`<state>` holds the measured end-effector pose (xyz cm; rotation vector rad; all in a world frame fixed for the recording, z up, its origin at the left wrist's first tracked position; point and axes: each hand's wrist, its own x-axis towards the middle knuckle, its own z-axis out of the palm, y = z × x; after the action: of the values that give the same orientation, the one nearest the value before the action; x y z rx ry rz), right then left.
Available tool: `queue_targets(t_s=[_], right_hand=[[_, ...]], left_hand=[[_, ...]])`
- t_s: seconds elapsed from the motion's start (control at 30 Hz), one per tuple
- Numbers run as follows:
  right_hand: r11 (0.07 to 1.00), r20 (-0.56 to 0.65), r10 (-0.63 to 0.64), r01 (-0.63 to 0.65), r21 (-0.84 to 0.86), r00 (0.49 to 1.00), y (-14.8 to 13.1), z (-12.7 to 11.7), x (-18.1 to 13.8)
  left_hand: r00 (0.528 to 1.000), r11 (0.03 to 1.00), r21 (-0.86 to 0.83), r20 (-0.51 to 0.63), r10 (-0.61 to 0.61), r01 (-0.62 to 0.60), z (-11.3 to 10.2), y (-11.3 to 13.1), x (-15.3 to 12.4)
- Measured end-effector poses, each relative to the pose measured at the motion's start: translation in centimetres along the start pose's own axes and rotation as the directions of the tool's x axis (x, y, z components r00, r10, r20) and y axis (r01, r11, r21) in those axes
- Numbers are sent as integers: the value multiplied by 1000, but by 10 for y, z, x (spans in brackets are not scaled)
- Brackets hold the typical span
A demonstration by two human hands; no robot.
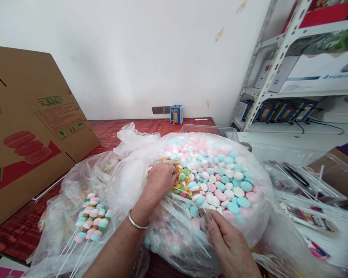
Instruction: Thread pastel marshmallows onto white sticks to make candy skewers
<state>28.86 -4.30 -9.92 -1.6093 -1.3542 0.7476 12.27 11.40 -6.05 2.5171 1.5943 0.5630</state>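
Note:
My right hand (pixel 224 235) pinches a white stick between thumb and forefinger, with marshmallow pieces (pixel 199 200) in blue and white at its upper end. My left hand (pixel 162 177), with a bangle at the wrist, reaches down into a heap of colourful gummy candies (pixel 186 174). Its fingers are curled together, and whatever is in them is hidden. Around both hands spreads a large clear plastic bag (pixel 259 189) full of pink, white and blue marshmallows (pixel 220 195). To the left, several finished marshmallow skewers (pixel 92 220) lie on plastic.
A big cardboard box (pixel 37 127) stands at the left on the red-brown table (pixel 104 127). A small blue device (pixel 176 114) sits by the wall socket. On the right are many white sticks (pixel 330 227), a clear tray with scissors (pixel 295 173), and a white metal shelf (pixel 274 73).

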Motion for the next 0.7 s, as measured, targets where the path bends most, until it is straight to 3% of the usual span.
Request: queue_targets(t_s=[0.47,0.7], right_hand=[[999,-12,-2,2,45,1000,-2,1,-1],[997,-61,-1,6,78,998,-4,2,-4]], left_hand=[[998,993,-117,-43,-36,31,8,6,6],[985,912,-401,-102,-139,87,8,3,4]])
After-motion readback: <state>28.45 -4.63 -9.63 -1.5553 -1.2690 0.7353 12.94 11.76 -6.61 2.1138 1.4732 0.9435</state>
